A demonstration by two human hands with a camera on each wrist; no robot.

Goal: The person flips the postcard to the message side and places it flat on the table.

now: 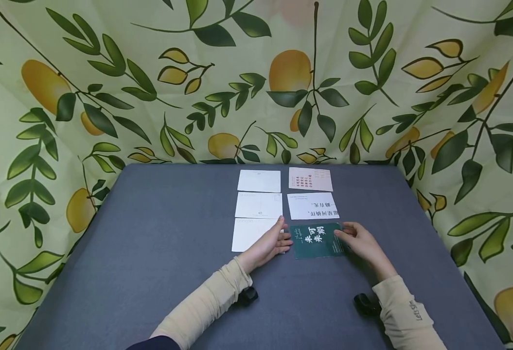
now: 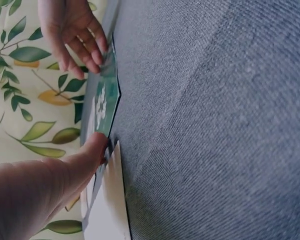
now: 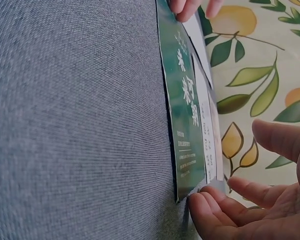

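Observation:
A dark green card (image 1: 304, 250) with white lettering lies flat on the table, between my two hands. My left hand (image 1: 267, 244) is at its left edge, fingers extended, partly covering a white card (image 1: 247, 236) beside it. At the opposite edge is my right hand (image 1: 363, 245). In the right wrist view, the fingertips of the right hand (image 3: 245, 200) are at the near corner of the green card (image 3: 182, 120), with the thumb spread away from it. The left wrist view shows the left thumb (image 2: 97, 145) by the card's other end.
Above the green card lie a white card with black lettering (image 1: 310, 201) and a pinkish card with red lettering (image 1: 310, 180). Two more white cards (image 1: 258, 204) (image 1: 259, 181) continue the left column. A grey cloth covers the table (image 1: 160, 243); a leaf-patterned curtain (image 1: 238, 116) hangs behind.

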